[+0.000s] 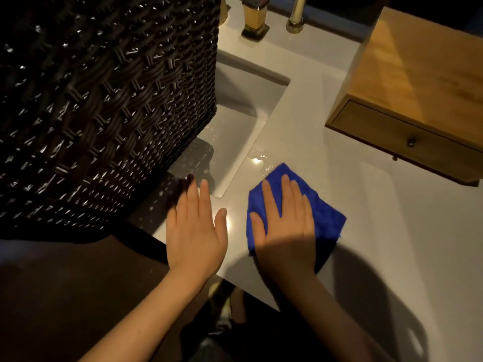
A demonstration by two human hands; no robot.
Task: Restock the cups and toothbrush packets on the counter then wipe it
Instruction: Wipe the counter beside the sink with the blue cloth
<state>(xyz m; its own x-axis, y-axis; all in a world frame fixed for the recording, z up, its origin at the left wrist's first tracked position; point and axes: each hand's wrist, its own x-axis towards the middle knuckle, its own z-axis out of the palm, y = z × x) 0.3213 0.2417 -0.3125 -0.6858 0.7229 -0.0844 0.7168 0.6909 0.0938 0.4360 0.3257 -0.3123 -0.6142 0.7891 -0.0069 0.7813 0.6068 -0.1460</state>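
A blue cloth (328,218) lies flat on the white counter (379,218) just right of the sink's near corner. My right hand (285,226) presses palm-down on the cloth with fingers spread. My left hand (196,226) rests flat on the counter's front edge, fingers apart, holding nothing, its fingertips next to the dark wicker basket (104,100). A small wet patch (258,160) glistens on the counter just beyond the cloth. No cups or toothbrush packets are in view.
The large wicker basket fills the left side and hides part of the rectangular sink (243,121). A wooden drawer box (418,95) stands at the right. Gold tap fittings (256,19) sit at the back. My shoes (222,304) show below the counter edge.
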